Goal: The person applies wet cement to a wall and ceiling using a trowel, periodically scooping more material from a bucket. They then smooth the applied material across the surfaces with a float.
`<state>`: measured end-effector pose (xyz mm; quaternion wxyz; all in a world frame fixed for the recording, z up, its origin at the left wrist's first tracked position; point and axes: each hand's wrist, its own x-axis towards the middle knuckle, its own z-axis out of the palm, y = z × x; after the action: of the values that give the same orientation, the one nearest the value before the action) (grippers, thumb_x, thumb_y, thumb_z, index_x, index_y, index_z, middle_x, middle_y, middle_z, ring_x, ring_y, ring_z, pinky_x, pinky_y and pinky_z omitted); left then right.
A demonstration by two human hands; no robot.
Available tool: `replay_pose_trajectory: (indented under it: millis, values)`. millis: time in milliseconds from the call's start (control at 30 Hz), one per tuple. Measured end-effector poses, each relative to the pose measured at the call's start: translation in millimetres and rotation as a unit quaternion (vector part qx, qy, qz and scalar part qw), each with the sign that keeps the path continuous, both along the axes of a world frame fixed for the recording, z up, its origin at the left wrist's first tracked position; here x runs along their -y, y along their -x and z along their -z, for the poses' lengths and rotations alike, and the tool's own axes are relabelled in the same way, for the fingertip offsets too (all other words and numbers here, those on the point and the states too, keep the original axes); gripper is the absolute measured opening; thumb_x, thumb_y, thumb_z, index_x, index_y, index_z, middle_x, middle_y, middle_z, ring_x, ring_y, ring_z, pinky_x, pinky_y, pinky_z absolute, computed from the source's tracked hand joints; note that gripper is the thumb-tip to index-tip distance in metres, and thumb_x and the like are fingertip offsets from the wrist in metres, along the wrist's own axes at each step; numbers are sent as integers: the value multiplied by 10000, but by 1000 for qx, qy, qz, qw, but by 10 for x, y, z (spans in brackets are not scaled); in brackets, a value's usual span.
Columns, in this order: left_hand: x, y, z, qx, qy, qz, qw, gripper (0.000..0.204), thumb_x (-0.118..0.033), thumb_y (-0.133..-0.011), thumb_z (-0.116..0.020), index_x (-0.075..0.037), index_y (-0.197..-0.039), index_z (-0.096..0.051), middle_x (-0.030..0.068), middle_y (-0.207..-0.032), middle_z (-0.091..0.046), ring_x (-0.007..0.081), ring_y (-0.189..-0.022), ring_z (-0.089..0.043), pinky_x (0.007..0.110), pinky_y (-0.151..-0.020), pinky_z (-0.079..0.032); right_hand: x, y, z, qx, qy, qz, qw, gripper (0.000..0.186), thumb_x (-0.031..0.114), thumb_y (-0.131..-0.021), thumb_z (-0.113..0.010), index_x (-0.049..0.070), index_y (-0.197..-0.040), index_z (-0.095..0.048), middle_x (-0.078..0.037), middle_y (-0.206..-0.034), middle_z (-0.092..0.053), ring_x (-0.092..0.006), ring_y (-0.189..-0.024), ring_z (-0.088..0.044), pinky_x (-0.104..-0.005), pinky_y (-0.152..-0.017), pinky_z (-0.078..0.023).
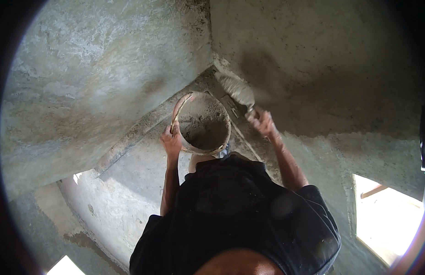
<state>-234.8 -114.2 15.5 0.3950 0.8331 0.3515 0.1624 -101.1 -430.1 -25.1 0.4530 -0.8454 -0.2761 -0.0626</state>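
My left hand (171, 140) grips the left rim of a round, mortar-stained bucket (225, 133) held in front of my body, with grey mortar (203, 126) inside it. In my right hand (263, 123) is the handle of a trowel (237, 89), its broad blade coated in wet grey mix and raised up and right of the bucket, close to the wall corner. The blade is slightly blurred, so I cannot tell whether it touches the wall.
Rough plastered walls (93, 68) meet in a corner ahead, with a narrow ledge (125, 146) along the base of the left one. A bright opening (384, 220) lies at lower right, another at lower left. A grey surface (130, 192) spreads left of me.
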Motion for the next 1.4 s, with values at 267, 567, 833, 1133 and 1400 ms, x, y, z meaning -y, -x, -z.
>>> replay_pose_trajectory:
  millis: [267, 567, 833, 1133, 1400]
  values:
    - [153, 39, 25, -14, 30, 0, 999, 340, -264, -843, -553, 59, -736, -563, 224, -571, -484, 283, -491, -446, 390, -508, -384, 369, -628, -1570, -411, -309, 52, 856, 308, 293, -850, -567, 57, -1042, -520, -41, -735, -551, -107, -522, -478, -246, -455, -405]
    - [139, 63, 110, -7, 40, -9, 999, 313, -252, -838, -554, 35, -716, -553, 225, -580, -490, 304, -494, -470, 391, -503, -381, 445, -484, -2927, -370, -226, 143, 889, 341, 369, -864, -508, 36, -937, -507, -43, -649, -484, -69, -447, -409, -206, -370, -331]
    - [95, 64, 192, 15, 12, -12, 1000, 315, -260, -839, -549, 23, -698, -543, 243, -620, -512, 381, -538, -494, 425, -511, -380, 355, -249, -2023, -515, -137, 139, 835, 310, 352, -862, -517, 63, -972, -532, -39, -655, -495, -100, -436, -414, -250, -369, -343]
    - [53, 147, 295, 4, 26, -10, 1000, 295, -244, -851, -554, 50, -832, -582, 152, -587, -488, 171, -555, -422, 334, -531, -389, 620, -589, -2397, -446, -212, 132, 859, 300, 318, -862, -493, 41, -971, -526, -47, -680, -513, -94, -455, -420, -229, -380, -335]
    - [108, 110, 75, 30, 31, -27, 999, 286, -235, -846, -552, 47, -799, -569, 200, -637, -509, 272, -571, -469, 369, -546, -397, 695, -35, -2439, -399, -141, 165, 891, 380, 383, -858, -471, 27, -983, -510, -23, -628, -478, -70, -404, -400, -202, -331, -319]
